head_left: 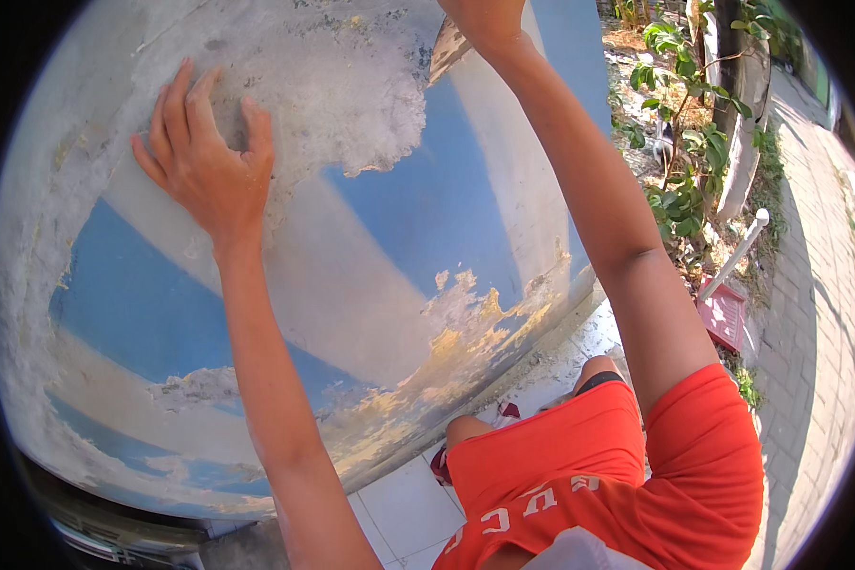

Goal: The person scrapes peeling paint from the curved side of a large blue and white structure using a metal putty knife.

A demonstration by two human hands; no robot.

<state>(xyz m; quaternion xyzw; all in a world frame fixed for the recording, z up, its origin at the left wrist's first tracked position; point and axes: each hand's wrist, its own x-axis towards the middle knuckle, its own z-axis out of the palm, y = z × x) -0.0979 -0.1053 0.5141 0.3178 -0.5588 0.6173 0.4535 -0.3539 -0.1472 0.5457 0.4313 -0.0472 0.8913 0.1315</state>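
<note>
In front of me rises a wall (304, 256) painted in blue and pale stripes, with a large rough grey patch (351, 104) where the paint is gone. My left hand (209, 157) rests on that bare patch, fingers spread, holding nothing. My right hand (489, 21) is at the upper edge, partly cut off, with its fingers out of sight. Close beside it a flat, brownish scraper (448, 49) touches the wall at the border of bare plaster and blue paint; it appears to be in that hand, its handle hidden.
Flaking yellowish paint (465, 328) runs along the wall's lower part. White floor tiles (413, 508) lie below, dusty near the wall. To the right are leafy plants (684, 152), a red dustpan (722, 313) with a white handle, and a paved path (807, 332).
</note>
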